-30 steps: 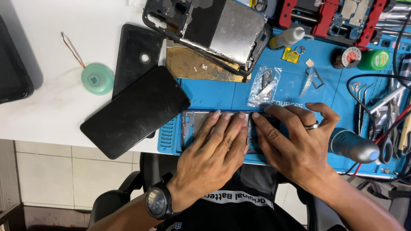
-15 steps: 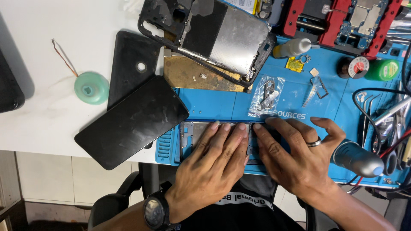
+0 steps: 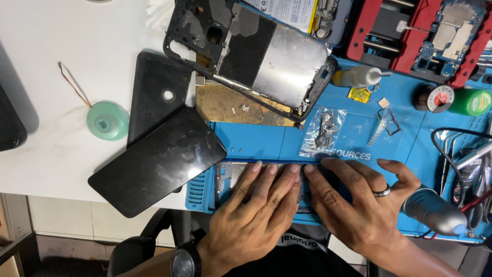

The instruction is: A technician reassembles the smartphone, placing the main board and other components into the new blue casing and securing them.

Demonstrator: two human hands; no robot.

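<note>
Both hands lie flat, palms down and side by side, on a phone frame (image 3: pixel 228 179) at the near edge of the blue work mat (image 3: pixel 266 141) — neither is clenched or gripping, the fingers simply spread and press on it. The left hand (image 3: pixel 256 210), with a dark watch (image 3: pixel 185 260) at its wrist, covers the middle of the frame; the right hand (image 3: pixel 359 208), wearing a ring (image 3: pixel 382 192), covers its right end, so only the metal left end shows. Just left of the hands a black screen panel (image 3: pixel 156 161) rests tilted, half on the white table (image 3: pixel 46 61), overlapping a black back cover (image 3: pixel 159 92). Beyond the fingers lies a small clear bag of parts (image 3: pixel 322 132), and farther back a stripped phone body (image 3: pixel 251 54) sits askew. A grey hot-air handle (image 3: pixel 433 210) lies just beside the right thumb — whether touching, I cannot tell.
</note>
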